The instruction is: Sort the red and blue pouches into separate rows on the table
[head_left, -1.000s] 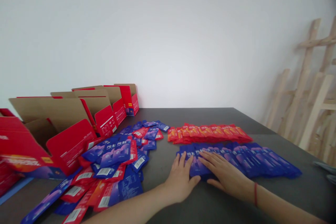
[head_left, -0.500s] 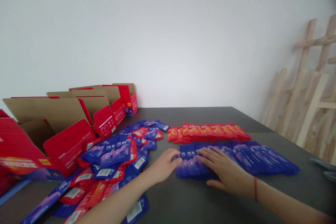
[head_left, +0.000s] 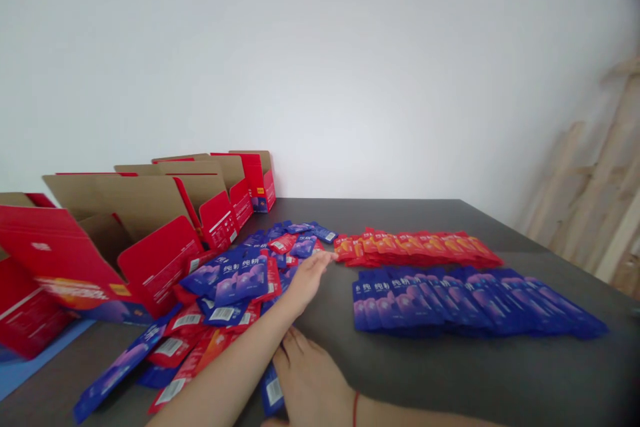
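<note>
My left hand point(head_left: 307, 275) is at the right edge of a mixed pile of red and blue pouches point(head_left: 243, 277), fingers stretched towards the left end of a row of red pouches point(head_left: 420, 248). Nothing shows in it. My right hand point(head_left: 311, 377) is lower down, palm down and fingers extended, beside my left forearm. It is close to a blue pouch with a white barcode label point(head_left: 273, 392); whether it touches the pouch I cannot tell. An overlapping row of blue pouches point(head_left: 465, 300) lies to the right, apart from both hands.
Open red cardboard boxes point(head_left: 160, 260) with brown insides stand in a line along the left side. A blue flat strip point(head_left: 45, 360) lies under the nearest one. Wooden frames point(head_left: 595, 180) lean by the white wall at the right, beyond the dark table point(head_left: 395, 373).
My right hand has left the blue row and moved left and down towards the pile. My left hand has moved slightly up and away from the blue row's end. The view has turned left.
</note>
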### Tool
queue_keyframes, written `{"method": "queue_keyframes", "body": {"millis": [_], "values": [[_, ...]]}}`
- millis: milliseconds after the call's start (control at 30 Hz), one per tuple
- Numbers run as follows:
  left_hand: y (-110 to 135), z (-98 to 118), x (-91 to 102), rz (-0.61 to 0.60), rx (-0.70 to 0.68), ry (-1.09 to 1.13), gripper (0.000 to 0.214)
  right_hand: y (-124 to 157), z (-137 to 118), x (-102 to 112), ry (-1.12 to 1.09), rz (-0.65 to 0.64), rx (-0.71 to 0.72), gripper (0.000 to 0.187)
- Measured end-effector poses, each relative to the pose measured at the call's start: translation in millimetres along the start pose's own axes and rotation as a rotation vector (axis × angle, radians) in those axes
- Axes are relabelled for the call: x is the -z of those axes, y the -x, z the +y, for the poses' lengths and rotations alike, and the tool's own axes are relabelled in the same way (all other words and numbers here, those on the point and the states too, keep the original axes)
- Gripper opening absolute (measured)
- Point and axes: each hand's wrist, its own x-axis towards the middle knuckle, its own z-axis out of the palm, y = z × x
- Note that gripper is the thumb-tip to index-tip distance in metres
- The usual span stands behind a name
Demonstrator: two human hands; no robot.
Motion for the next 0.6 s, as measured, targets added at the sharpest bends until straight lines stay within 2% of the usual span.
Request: {"method": "queue_keyframes", "body": {"millis": [100,200,300,400,467,533,600], "values": [[1,-3,3.2,-0.011,-0.020,-0.028,0.044,-8,0,-12,0.048,0.004,-0.039,0.084],[-1,-7,6.1,-0.019,-0.025,-0.039,0.047,-7,14,-11,0.107,0.000,-0.044,0.069],[-2,-6,8.6,-0.037,-0.052,-0.057,0.047,7,36,4,0.103,0.050,-0.055,0.059],[0,4,13.4,-0.095,-0.061,-0.075,0.046,33,53,31,-0.090,0.107,-0.125,0.052],[4,13,18.1,-0.244,-0.020,-0.068,0.048,52,59,51,-0.395,0.154,-0.284,0.031],[10,20,22.2,-0.503,0.049,-0.086,0.045,66,62,66,-0.787,0.183,-0.442,0.016],[16,23,23.7,-0.777,0.136,-0.137,0.040,76,63,75,-1.124,0.198,-0.519,0.015]]}}
